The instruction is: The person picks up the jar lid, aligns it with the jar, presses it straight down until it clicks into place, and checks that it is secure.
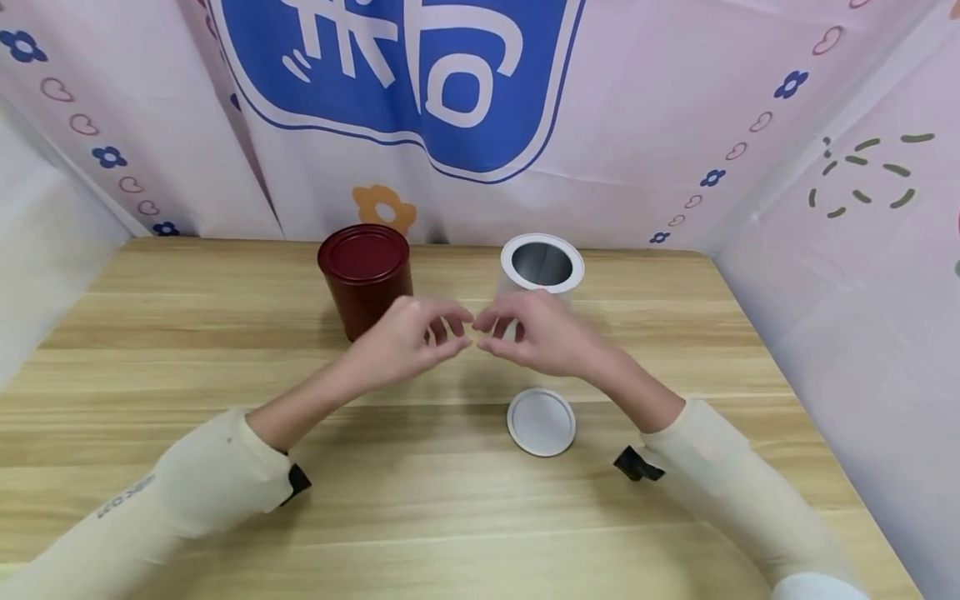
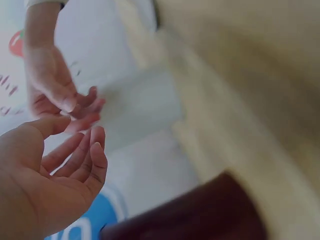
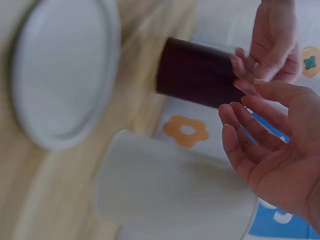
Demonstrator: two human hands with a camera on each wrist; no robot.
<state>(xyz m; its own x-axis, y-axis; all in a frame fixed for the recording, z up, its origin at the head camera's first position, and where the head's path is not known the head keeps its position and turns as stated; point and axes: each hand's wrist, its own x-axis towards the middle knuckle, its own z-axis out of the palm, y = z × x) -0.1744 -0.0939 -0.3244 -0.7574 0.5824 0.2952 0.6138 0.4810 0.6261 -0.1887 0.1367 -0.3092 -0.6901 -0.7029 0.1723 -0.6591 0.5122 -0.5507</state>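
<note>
Sleeves [image 1: 183, 492] worn short of left hand [image 1: 408, 343], right hand [image 1: 540, 335]; both loosely curved, nothing gripped; lid [image 1: 542, 422] laid flat on tabletop [image 1: 420, 517], presumably so white can [image 3: 172, 187] is left uncovered.

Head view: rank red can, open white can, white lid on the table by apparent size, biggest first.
1. Red can
2. Open white can, ranked by what shows; the right hand hides its lower part
3. White lid
</note>
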